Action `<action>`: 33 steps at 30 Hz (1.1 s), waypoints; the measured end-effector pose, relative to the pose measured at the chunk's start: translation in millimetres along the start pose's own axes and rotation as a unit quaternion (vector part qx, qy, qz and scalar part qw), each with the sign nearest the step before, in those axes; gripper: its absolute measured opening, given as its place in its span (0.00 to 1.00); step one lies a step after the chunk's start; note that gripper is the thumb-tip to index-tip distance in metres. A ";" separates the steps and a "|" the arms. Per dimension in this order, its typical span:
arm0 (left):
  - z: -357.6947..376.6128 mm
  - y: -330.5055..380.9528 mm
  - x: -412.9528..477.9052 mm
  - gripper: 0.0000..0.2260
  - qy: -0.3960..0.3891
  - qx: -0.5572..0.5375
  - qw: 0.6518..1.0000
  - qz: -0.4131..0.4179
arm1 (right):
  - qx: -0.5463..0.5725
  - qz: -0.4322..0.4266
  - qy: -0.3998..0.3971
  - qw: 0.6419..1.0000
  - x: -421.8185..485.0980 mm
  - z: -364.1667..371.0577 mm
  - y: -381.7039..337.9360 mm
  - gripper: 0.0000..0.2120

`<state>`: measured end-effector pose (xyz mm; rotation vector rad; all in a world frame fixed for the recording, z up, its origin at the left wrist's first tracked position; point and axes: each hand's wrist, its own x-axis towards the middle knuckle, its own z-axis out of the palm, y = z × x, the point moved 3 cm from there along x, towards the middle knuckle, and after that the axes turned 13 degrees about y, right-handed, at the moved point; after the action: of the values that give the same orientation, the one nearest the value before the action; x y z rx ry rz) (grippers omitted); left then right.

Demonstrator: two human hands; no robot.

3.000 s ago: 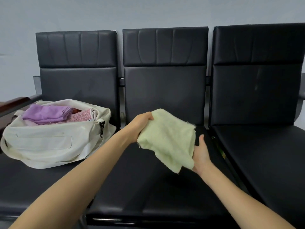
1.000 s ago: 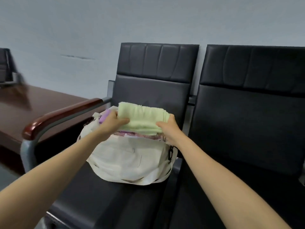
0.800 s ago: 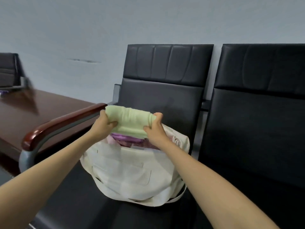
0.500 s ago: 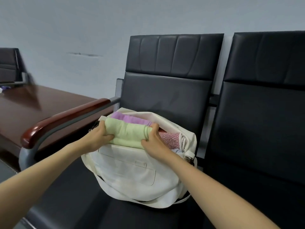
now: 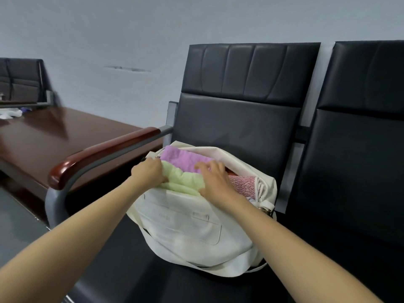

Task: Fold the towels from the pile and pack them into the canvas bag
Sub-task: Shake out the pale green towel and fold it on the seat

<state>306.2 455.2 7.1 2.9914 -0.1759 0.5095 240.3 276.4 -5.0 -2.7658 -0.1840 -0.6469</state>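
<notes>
The folded pale green terry towel (image 5: 183, 183) sits at the near side of the cream canvas bag's (image 5: 181, 230) mouth, wedged between the front wall and a folded lilac towel (image 5: 185, 159) behind. My left hand (image 5: 150, 174) curls round its left end to steer it down, and my right hand (image 5: 215, 182) lies flat, fingers spread, pressing its right end level. A pink textured towel (image 5: 243, 186) fills the opening's right, so I judge little slack remains; the red-brown wooden armrest (image 5: 102, 155) stands near on the left and the black padded chair back (image 5: 236, 119) just beyond, leaving room upward and toward me.
</notes>
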 end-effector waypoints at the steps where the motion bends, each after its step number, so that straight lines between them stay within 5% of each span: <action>1: -0.3 0.9 0.4 0.21 0.053 0.006 0.999 0.003 | 0.022 -0.066 0.003 0.998 -1.5 4.0 -4.6 0.21; 3: 0.0 7.0 -2.0 0.15 0.151 -0.012 0.987 0.053 | 0.064 -0.109 -0.048 0.991 -4.0 7.8 -8.4 0.20; 6: 3.8 11.1 -13.0 0.09 0.122 -0.095 0.978 0.141 | 0.085 -0.072 -0.119 0.987 1.0 2.8 -4.8 0.18; 11: -3.5 -10.0 -9.5 0.07 -0.009 -0.117 0.991 0.063 | 0.097 -0.028 -0.128 0.987 7.5 5.4 3.2 0.15; 18: 19.2 13.5 -0.5 0.10 0.024 -0.028 0.997 0.071 | 0.029 0.011 -0.161 0.986 12.8 30.3 -0.6 0.15; 25: -5.2 21.0 -13.9 0.10 -0.038 0.004 0.996 0.083 | 0.102 0.006 -0.206 0.973 -10.4 -6.9 -1.1 0.17; 29: -27.3 33.7 -21.9 0.11 -0.006 -0.038 0.996 0.085 | 0.158 0.069 -0.152 0.973 -22.5 -42.1 17.0 0.13; 33: -39.8 56.6 -38.5 0.11 0.030 -0.193 0.975 0.106 | 0.182 0.101 -0.067 0.976 -36.4 -71.0 40.4 0.12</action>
<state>250.0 407.8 36.1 2.5868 -0.5287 0.5153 186.2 213.9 29.1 -2.4318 -0.0420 -0.3342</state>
